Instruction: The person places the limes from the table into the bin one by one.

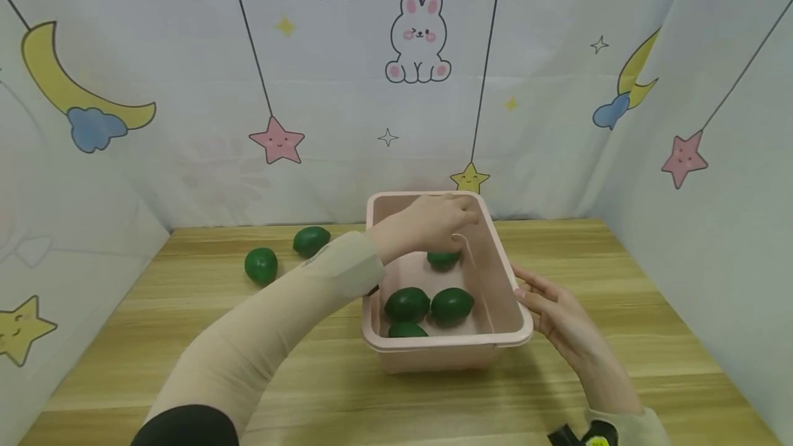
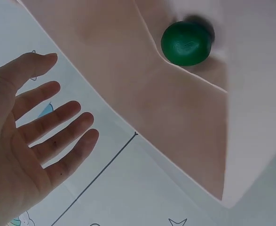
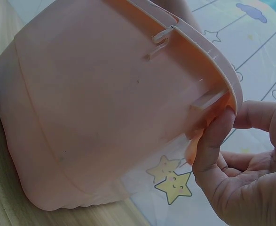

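Observation:
A pink plastic bin point(image 1: 434, 344) stands on the wooden table, with several dark green limes point(image 1: 451, 306) on its floor. My left hand point(image 1: 430, 222) is over the far part of the bin and holds nothing; in the left wrist view its fingers point(image 2: 58, 117) are spread. One lime point(image 1: 442, 261) lies below that hand, partly hidden by it. At the bin's right side, my right hand point(image 1: 557, 315) grips the rim; the right wrist view shows thumb and fingers point(image 3: 212, 141) pinching the edge of the bin point(image 3: 90, 108).
Two more limes lie on the table to the left of the bin, a nearer lime point(image 1: 261, 266) and a farther lime point(image 1: 311, 241). My left forearm crosses in front of them. A white cloth point(image 1: 347, 88) printed with stars, moons and a rabbit hangs behind the table point(image 1: 322, 391) and at its sides.

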`<state>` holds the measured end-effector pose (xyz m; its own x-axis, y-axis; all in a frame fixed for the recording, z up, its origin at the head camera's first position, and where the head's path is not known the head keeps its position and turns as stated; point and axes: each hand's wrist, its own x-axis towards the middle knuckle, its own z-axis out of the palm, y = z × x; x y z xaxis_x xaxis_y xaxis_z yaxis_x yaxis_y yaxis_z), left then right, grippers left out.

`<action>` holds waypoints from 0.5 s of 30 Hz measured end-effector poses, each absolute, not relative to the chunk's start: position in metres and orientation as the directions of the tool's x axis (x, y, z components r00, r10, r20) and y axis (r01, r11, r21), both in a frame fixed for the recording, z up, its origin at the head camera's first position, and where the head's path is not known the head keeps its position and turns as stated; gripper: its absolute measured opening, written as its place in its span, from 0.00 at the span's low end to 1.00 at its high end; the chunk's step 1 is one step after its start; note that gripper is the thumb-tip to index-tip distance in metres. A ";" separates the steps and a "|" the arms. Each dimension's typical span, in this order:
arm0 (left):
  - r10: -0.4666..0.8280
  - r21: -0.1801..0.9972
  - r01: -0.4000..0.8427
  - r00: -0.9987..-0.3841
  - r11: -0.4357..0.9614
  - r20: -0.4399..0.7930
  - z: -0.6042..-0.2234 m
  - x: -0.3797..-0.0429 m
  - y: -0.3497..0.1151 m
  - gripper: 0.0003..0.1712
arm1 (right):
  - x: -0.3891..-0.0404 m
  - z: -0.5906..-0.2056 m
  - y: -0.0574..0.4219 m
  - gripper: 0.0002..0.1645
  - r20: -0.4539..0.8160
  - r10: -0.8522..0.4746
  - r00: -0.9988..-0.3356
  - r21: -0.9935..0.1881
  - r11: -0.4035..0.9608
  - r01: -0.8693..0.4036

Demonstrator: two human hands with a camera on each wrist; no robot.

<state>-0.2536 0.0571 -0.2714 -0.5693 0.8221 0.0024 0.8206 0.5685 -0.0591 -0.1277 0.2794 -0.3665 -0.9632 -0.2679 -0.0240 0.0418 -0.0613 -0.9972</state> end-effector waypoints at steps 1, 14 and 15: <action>0.823 -0.054 0.822 -0.568 0.567 0.005 -0.271 -0.253 0.056 0.24 | -0.128 -0.367 0.280 0.37 -0.021 -0.269 -0.963 -0.997 -0.061 0.039; 0.806 -0.025 0.805 -0.592 0.593 0.013 -0.272 -0.244 0.035 0.24 | -0.127 -0.367 0.279 0.37 -0.009 -0.278 -0.961 -0.997 -0.075 0.031; 0.804 -0.025 0.804 -0.594 0.594 0.017 -0.273 -0.243 0.033 0.24 | -0.127 -0.367 0.279 0.37 -0.005 -0.280 -0.960 -0.997 -0.077 0.028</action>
<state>-0.2434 0.0335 -0.2726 -0.5939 0.8044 0.0169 0.8040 0.5941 -0.0248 -0.1274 0.2793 -0.3670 -0.9599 -0.2802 -0.0053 0.0280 -0.0771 -0.9966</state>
